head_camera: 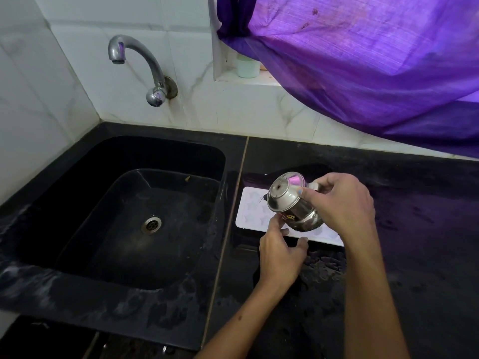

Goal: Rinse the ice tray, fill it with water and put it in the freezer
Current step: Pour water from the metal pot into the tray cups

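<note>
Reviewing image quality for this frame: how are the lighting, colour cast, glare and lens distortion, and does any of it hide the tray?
Head view: dim light, with a purple cast from the curtain over the black counter; purple glare on the steel jug and tap; wide-angle bending of the sink edges; white ice tray pale, its moulds faint, partly hidden by the jug, right hand and left hand.

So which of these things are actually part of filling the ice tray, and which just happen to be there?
In use:
- ice tray, lying on the counter
- steel jug, tilted over the tray, held by the right hand
- left hand, at the tray's near edge

Just there:
- sink
- tap
- purple curtain
- pale cup on the ledge
</note>
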The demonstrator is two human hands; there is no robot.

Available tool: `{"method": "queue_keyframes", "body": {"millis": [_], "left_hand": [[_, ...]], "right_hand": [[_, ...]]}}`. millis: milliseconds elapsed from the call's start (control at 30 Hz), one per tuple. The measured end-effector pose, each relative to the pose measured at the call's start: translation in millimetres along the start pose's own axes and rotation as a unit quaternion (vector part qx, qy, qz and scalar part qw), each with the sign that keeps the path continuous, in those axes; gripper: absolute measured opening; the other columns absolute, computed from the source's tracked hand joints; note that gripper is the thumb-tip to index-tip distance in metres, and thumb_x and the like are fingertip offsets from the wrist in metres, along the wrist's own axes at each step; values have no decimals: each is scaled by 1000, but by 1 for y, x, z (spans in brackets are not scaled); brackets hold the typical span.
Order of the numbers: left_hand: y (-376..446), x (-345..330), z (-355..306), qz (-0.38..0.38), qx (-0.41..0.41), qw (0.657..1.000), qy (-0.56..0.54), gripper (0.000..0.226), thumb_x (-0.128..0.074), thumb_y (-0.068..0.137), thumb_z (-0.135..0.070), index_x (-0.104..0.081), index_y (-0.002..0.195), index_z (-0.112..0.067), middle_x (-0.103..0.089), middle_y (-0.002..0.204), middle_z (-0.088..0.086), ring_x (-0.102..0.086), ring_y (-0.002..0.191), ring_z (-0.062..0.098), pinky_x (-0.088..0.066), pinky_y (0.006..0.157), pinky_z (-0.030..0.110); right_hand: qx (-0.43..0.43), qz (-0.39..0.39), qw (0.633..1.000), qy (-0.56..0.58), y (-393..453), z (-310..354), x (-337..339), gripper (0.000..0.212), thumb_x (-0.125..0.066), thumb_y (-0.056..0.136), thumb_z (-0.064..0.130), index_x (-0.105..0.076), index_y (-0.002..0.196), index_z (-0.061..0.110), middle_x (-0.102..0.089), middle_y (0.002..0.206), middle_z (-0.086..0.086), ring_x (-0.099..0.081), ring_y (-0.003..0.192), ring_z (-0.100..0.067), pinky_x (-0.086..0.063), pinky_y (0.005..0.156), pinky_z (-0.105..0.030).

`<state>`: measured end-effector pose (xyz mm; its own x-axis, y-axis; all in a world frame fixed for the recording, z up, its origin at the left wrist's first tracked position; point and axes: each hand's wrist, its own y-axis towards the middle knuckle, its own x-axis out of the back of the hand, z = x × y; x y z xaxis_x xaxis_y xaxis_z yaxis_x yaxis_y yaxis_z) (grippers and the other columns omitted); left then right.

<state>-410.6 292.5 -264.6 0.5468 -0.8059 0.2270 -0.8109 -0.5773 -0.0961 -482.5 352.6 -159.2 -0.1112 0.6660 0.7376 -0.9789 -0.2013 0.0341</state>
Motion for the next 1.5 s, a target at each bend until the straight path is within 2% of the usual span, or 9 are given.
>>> {"method": "queue_keyframes", "body": {"millis": [267, 467, 600, 733, 833, 933, 1033, 1367, 1500], "left_hand": [[4, 3, 1, -3, -2, 1000, -5, 53, -62, 80, -9, -46, 128, -26, -57, 118, -13, -53, 109, 5, -46, 89, 24], [28, 18, -1, -28, -13, 1000, -5, 61, -45, 79, 5, -44, 135, -21, -53, 130, -6, -50, 120, 10, -45, 99, 33], [56, 29, -8, -25, -35, 999, -32, 70, -44, 77, 12, -39, 141, -18, -52, 135, -5, -46, 126, 9, -41, 104, 32], [93, 31, -14, -1, -36, 997, -62, 68, -46, 79, 15, -37, 140, -16, -54, 135, -1, -48, 124, 6, -43, 94, 17], [122, 31, -20, 17, -24, 997, -71, 66, -40, 78, 19, -40, 139, -7, -55, 133, 6, -50, 123, 11, -44, 86, 9], [153, 27, -25, 40, 0, 997, -66, 67, -40, 77, 19, -37, 140, -4, -51, 137, 8, -47, 129, 17, -42, 103, 27], [186, 22, -29, 56, 19, 997, -44, 66, -43, 75, 16, -39, 138, -5, -53, 136, 8, -48, 129, 19, -40, 107, 37], [260, 7, -44, 69, 78, 995, -1, 60, -50, 82, 1, -37, 139, -7, -51, 138, 7, -48, 125, 20, -40, 106, 35], [269, 3, -43, 60, 94, 994, -3, 54, -48, 85, 1, -39, 137, -7, -52, 136, 7, -49, 123, 19, -41, 100, 30]], "right_hand": [[-8, 1, 999, 38, 5, -6, 0, 20, -73, 75, 39, -65, 71, 22, -67, 76, 6, -63, 81, -22, -52, 77, -41], [-56, 20, 978, 199, 20, -25, -9, 14, -73, 77, 28, -69, 70, 18, -69, 68, 2, -67, 80, -25, -56, 82, -52], [-117, 52, 938, 321, 36, -32, -23, 11, -68, 86, 14, -65, 79, 7, -63, 72, -7, -60, 75, -18, -55, 83, -41], [-151, 83, 908, 383, 59, -35, -38, 11, -63, 91, 9, -61, 80, 8, -61, 76, -8, -58, 70, -13, -55, 83, -35], [-162, 88, 897, 401, 85, -37, -50, 12, -61, 92, 10, -60, 80, 9, -59, 76, -8, -56, 73, -14, -52, 91, -39], [-176, 88, 889, 414, 114, -35, -61, 10, -58, 93, 11, -59, 83, 11, -58, 80, -6, -56, 80, -14, -49, 95, -38], [-183, 89, 881, 427, 144, -33, -72, 10, -57, 94, 12, -57, 84, 12, -58, 83, -6, -55, 86, -15, -47, 98, -38], [-199, 85, 878, 427, 218, -34, -99, 6, -54, 96, 16, -56, 92, 13, -62, 96, -6, -58, 95, -16, -47, 100, -40], [-208, 92, 879, 419, 228, -36, -104, 4, -55, 95, 15, -56, 93, 13, -61, 88, -3, -59, 91, -14, -47, 100, -40]]}}
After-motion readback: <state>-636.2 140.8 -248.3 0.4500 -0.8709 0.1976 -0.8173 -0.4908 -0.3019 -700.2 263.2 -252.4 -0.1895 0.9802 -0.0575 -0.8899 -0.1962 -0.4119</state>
